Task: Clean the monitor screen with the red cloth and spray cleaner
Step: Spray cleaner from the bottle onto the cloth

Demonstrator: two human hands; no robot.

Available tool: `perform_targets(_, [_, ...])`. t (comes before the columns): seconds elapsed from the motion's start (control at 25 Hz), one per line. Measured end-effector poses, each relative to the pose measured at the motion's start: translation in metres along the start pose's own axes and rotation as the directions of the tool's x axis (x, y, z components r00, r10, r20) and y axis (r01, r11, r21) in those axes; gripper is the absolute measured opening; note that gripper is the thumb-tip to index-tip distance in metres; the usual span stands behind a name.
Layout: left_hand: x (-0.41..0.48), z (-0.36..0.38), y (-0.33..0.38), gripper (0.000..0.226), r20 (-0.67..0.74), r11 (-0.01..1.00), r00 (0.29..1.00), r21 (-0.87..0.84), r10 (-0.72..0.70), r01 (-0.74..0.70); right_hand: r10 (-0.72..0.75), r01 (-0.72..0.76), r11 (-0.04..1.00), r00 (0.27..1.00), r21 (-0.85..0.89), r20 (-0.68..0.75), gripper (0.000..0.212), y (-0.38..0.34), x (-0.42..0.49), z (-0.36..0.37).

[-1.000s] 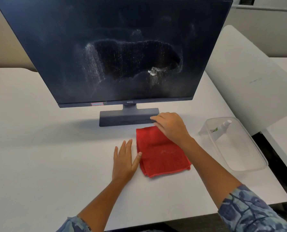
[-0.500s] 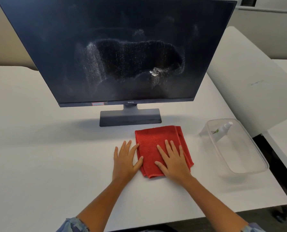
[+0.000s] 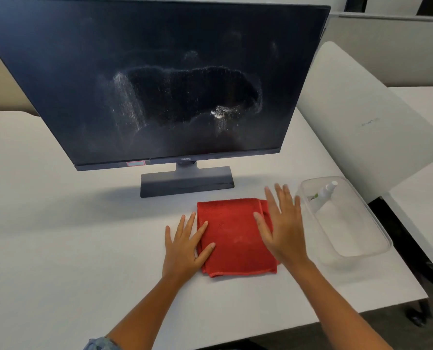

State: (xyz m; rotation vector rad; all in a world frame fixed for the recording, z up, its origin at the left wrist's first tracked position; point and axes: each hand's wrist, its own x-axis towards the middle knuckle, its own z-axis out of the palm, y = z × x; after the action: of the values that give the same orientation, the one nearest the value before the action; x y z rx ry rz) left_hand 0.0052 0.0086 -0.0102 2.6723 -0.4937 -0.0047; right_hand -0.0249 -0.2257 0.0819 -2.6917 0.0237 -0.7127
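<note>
The dark monitor screen [image 3: 160, 79] stands tilted at the back of the white table, with white streaks and specks around a darker patch in its middle. A folded red cloth [image 3: 232, 238] lies flat in front of the monitor's base. My left hand [image 3: 184, 245] rests flat and open on the table, its thumb and forefinger on the cloth's left edge. My right hand [image 3: 282, 224] is open with fingers spread over the cloth's right edge; I cannot tell whether it touches the cloth. The spray bottle [image 3: 324, 194] lies inside a clear plastic bin to the right.
The clear plastic bin [image 3: 362, 256] sits near the table's right edge. The monitor base [image 3: 186, 183] stands just behind the cloth. A white chair back [image 3: 362, 117] leans close at the right, and another white table [image 3: 432, 152] lies beyond it.
My right hand went from the cloth's far corner to flat on the cloth, then slid right to its right edge. The left hand stayed put.
</note>
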Motion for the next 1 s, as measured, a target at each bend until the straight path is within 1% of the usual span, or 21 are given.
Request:
perform_targets(0.08, [0.000,-0.001,0.001,0.068,-0.014,1.000,1.000,-0.022,-0.004,0.004,0.074,-0.079,0.997,0.972,-0.011,-0.225,0.055,0.029,0.029,-0.026])
perform_targets(0.12, [0.000,-0.001,0.002,0.068,-0.024,0.999,1.000,-0.032,-0.003,0.003,0.161,-0.164,0.986,0.943,0.013,-0.290,0.054,0.046,0.040,-0.035])
perform_targets(0.16, [-0.001,-0.002,0.002,0.068,-0.035,0.999,0.999,-0.040,-0.001,0.000,0.284,-0.277,0.958,0.908,0.067,-0.309,0.056,0.063,0.048,-0.042])
perform_targets(0.2, [-0.001,-0.002,0.003,0.068,-0.042,0.999,0.999,-0.047,0.001,-0.003,0.427,-0.404,0.904,0.863,0.138,-0.270,0.060,0.079,0.053,-0.045])
perform_targets(0.24, [-0.001,-0.002,0.003,0.068,-0.045,0.999,0.999,-0.050,0.001,-0.003,0.568,-0.535,0.821,0.804,0.201,-0.178,0.066,0.094,0.054,-0.046])
perform_targets(0.28, [-0.001,-0.002,0.003,0.068,-0.043,0.999,0.999,-0.050,-0.002,-0.001,0.675,-0.642,0.723,0.735,0.255,-0.065,0.070,0.106,0.053,-0.043])
perform_targets(0.32, [-0.001,-0.002,0.003,0.068,-0.040,0.999,0.999,-0.048,-0.005,0.003,0.732,-0.706,0.643,0.681,0.297,0.032,0.070,0.116,0.050,-0.040])
perform_targets(0.36, [-0.001,-0.002,0.003,0.069,-0.040,0.999,0.999,-0.050,-0.007,0.005,0.748,-0.730,0.603,0.658,0.322,0.088,0.064,0.122,0.048,-0.037])
perform_targets(0.4, [-0.001,-0.003,0.003,0.069,-0.043,0.998,0.999,-0.056,-0.009,0.006,0.746,-0.729,0.595,0.658,0.337,0.106,0.053,0.125,0.045,-0.034])
perform_targets(0.48, [-0.002,-0.003,0.004,0.068,-0.044,0.998,0.999,-0.069,-0.013,0.010,0.742,-0.710,0.606,0.667,0.360,0.067,0.033,0.128,0.041,-0.031])
perform_targets(0.52, [-0.002,-0.003,0.004,0.067,-0.043,0.997,0.999,-0.072,-0.016,0.013,0.741,-0.693,0.614,0.671,0.377,0.029,0.027,0.127,0.040,-0.033])
perform_targets(0.56, [-0.002,-0.003,0.004,0.066,-0.044,0.997,0.999,-0.072,-0.018,0.015,0.735,-0.668,0.631,0.677,0.395,-0.029,0.026,0.125,0.041,-0.038])
perform_targets(0.64, [-0.002,-0.003,0.005,0.065,-0.046,0.997,0.999,-0.069,-0.020,0.017,0.710,-0.574,0.661,0.686,0.482,-0.157,0.028,0.114,0.049,-0.056])
perform_targets(0.68, [-0.002,-0.003,0.005,0.066,-0.045,0.998,0.999,-0.067,-0.021,0.018,0.684,-0.497,0.664,0.705,0.559,-0.186,0.028,0.106,0.055,-0.068])
perform_targets(0.72, [-0.002,-0.003,0.005,0.067,-0.043,0.998,0.999,-0.064,-0.020,0.017,0.649,-0.406,0.649,0.737,0.643,-0.189,0.027,0.097,0.060,-0.080])
perform_targets(0.76, [-0.002,-0.003,0.004,0.068,-0.041,0.998,0.999,-0.061,-0.019,0.016,0.617,-0.321,0.602,0.768,0.731,-0.171,0.025,0.085,0.065,-0.091])
perform_targets(0.8, [-0.002,-0.002,0.004,0.069,-0.041,0.998,0.999,-0.059,-0.018,0.016,0.603,-0.264,0.522,0.787,0.811,-0.132,0.021,0.071,0.068,-0.099])
perform_targets(0.84, [-0.002,-0.002,0.004,0.070,-0.041,0.998,0.999,-0.060,-0.019,0.017,0.603,-0.254,0.428,0.795,0.867,-0.065,0.016,0.058,0.070,-0.102])
perform_targets(0.88, [-0.002,-0.002,0.004,0.070,-0.040,0.998,0.999,-0.062,-0.021,0.018,0.606,-0.297,0.350,0.795,0.889,0.027,0.014,0.044,0.069,-0.099])
perform_targets(0.96, [-0.002,-0.002,0.004,0.070,-0.037,0.998,0.999,-0.065,-0.024,0.021,0.549,-0.467,0.220,0.785,0.857,0.287,0.026,0.018,0.060,-0.081])
perform_targets(1.0, [-0.002,-0.002,0.004,0.068,-0.035,0.998,0.999,-0.064,-0.024,0.022,0.495,-0.563,0.136,0.751,0.815,0.437,0.030,0.007,0.052,-0.069])
